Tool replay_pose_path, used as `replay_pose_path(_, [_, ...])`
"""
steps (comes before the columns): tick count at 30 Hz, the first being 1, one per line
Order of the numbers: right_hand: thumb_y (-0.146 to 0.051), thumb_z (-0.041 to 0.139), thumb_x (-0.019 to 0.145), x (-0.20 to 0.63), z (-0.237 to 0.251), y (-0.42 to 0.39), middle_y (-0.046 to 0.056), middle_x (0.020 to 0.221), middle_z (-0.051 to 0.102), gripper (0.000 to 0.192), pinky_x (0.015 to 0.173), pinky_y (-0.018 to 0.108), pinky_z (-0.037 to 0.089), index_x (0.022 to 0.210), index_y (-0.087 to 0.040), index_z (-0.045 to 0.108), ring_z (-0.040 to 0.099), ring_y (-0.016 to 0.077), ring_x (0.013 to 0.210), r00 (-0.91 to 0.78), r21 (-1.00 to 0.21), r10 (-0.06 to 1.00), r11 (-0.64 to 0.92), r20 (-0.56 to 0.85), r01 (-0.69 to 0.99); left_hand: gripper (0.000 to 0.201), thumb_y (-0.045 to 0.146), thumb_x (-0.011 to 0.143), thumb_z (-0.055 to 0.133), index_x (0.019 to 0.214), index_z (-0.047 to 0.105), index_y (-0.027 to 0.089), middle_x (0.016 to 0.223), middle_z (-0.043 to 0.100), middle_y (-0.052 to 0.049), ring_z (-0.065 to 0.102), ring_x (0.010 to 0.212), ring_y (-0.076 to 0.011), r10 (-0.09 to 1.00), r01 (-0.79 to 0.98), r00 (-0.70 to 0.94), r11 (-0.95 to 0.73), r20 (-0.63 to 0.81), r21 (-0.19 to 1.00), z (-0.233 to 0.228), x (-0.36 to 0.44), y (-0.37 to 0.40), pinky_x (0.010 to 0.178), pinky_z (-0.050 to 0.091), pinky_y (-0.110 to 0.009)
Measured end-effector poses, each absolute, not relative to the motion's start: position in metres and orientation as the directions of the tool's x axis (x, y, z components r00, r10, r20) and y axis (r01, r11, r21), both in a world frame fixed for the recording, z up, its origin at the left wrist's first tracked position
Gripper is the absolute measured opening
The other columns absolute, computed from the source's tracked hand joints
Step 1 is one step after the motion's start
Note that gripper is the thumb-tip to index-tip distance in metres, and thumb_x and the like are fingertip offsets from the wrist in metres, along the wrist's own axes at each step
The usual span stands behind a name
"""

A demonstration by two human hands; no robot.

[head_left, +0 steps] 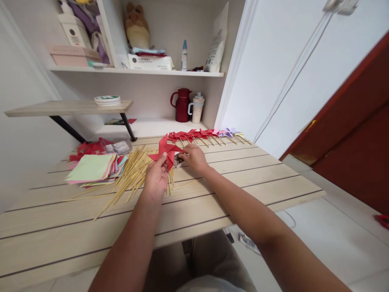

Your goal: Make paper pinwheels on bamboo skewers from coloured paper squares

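My left hand is closed on a red paper pinwheel, with the thumb on its lower front and the folded blades spread above the fingers. Just right of it, my right hand has its fingers drawn together at a small box of dark bits; what they pinch, if anything, is too small to make out. Beneath and left of my left hand lies a loose heap of thin wooden sticks. A stack of coloured paper squares is farther left, pale green on top.
Finished red pinwheels on sticks line the table's back edge, with purple ones at the right end. Behind the paper stack are more red folded pieces and a clear plastic packet. A raised wooden shelf overhangs the back left.
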State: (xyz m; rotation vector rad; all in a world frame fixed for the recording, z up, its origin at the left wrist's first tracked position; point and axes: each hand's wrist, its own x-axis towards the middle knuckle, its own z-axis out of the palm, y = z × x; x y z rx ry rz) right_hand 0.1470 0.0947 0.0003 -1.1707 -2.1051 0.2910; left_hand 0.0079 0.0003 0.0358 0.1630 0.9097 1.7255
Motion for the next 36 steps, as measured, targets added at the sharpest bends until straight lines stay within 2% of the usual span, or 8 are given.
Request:
replay_pose_path(6, [-0.03, 0.069, 0.089, 0.137, 0.004, 0.088, 0.011, 0.096, 0.077, 0.017, 0.086, 0.034, 0.039, 0.09, -0.02, 0.083, 0.062, 0.0269, 0.099, -0.427, -0.352, 0.812, 0.565, 0.399, 0.746, 0.019, 0.002, 0.09, 0.067, 0.074, 0.064, 0.013, 0.065, 0.067, 0.0, 0.061, 0.054, -0.0065, 0.868, -0.763, -0.365, -0.071, -0.336, 0.643, 0.036, 0.009, 0.0, 0.059, 0.053, -0.018])
replay_pose_path(12, [-0.021, 0.066, 0.088, 0.132, 0.001, 0.088, 0.009, 0.096, 0.077, 0.016, 0.086, 0.034, 0.038, 0.08, -0.021, 0.08, 0.062, 0.0268, 0.102, -0.437, -0.366, 0.818, 0.563, 0.374, 0.741, 0.018, 0.003, 0.089, 0.068, 0.074, 0.065, 0.013, 0.067, 0.069, -0.002, 0.063, 0.057, -0.0079, 0.868, -0.763, -0.362, -0.067, -0.34, 0.643, 0.038, 0.01, -0.001, 0.061, 0.053, -0.019])
replay_pose_path(17, [-0.019, 0.067, 0.086, 0.134, 0.0, 0.091, 0.009, 0.093, 0.077, 0.015, 0.088, 0.033, 0.04, 0.075, -0.02, 0.078, 0.063, 0.0249, 0.101, -0.385, -0.503, 0.843, 0.535, 0.376, 0.679, 0.018, 0.002, 0.088, 0.069, 0.075, 0.065, 0.013, 0.068, 0.068, -0.001, 0.063, 0.056, -0.0081, 0.866, -0.773, -0.366, -0.079, -0.341, 0.629, 0.038, 0.009, -0.001, 0.061, 0.053, -0.019])
replay_pose_path(23, [-0.023, 0.064, 0.085, 0.148, -0.002, 0.097, 0.006, 0.083, 0.077, 0.017, 0.075, 0.029, 0.047, 0.078, -0.016, 0.077, 0.066, 0.0181, 0.078, -0.286, -0.775, 0.909, 0.411, 0.305, 0.48, 0.019, 0.002, 0.089, 0.068, 0.074, 0.065, 0.012, 0.065, 0.067, -0.001, 0.061, 0.054, -0.0074, 0.871, -0.762, -0.362, -0.072, -0.331, 0.643, 0.037, 0.009, 0.0, 0.058, 0.052, -0.018])
replay_pose_path(26, [-0.027, 0.065, 0.083, 0.152, -0.004, 0.099, 0.007, 0.079, 0.077, 0.018, 0.072, 0.029, 0.049, 0.078, -0.014, 0.076, 0.066, 0.0168, 0.072, -0.279, -0.87, 0.926, 0.345, 0.255, 0.352, 0.018, 0.002, 0.089, 0.067, 0.075, 0.066, 0.012, 0.067, 0.068, -0.002, 0.062, 0.055, -0.0078, 0.872, -0.762, -0.359, -0.069, -0.333, 0.644, 0.036, 0.009, 0.0, 0.058, 0.053, -0.019])
replay_pose_path(31, [-0.033, 0.07, 0.078, 0.154, -0.004, 0.097, 0.007, 0.077, 0.076, 0.019, 0.072, 0.029, 0.05, 0.075, -0.014, 0.074, 0.065, 0.016, 0.071, -0.296, -0.943, 0.929, 0.281, 0.222, 0.177, 0.02, 0.003, 0.089, 0.068, 0.072, 0.065, 0.012, 0.065, 0.067, -0.001, 0.061, 0.053, -0.0071, 0.869, -0.761, -0.362, -0.065, -0.338, 0.645, 0.036, 0.009, 0.0, 0.059, 0.053, -0.019])
replay_pose_path(36, [-0.036, 0.072, 0.074, 0.157, -0.001, 0.094, 0.002, 0.067, 0.07, 0.021, 0.07, 0.028, 0.047, 0.066, -0.017, 0.07, 0.06, 0.0147, 0.067, -0.285, -0.954, 0.933, 0.266, 0.219, 0.137, 0.02, 0.002, 0.09, 0.067, 0.073, 0.065, 0.012, 0.066, 0.068, -0.001, 0.063, 0.054, -0.0073, 0.874, -0.756, -0.353, -0.056, -0.335, 0.652, 0.037, 0.01, 0.0, 0.06, 0.054, -0.019])
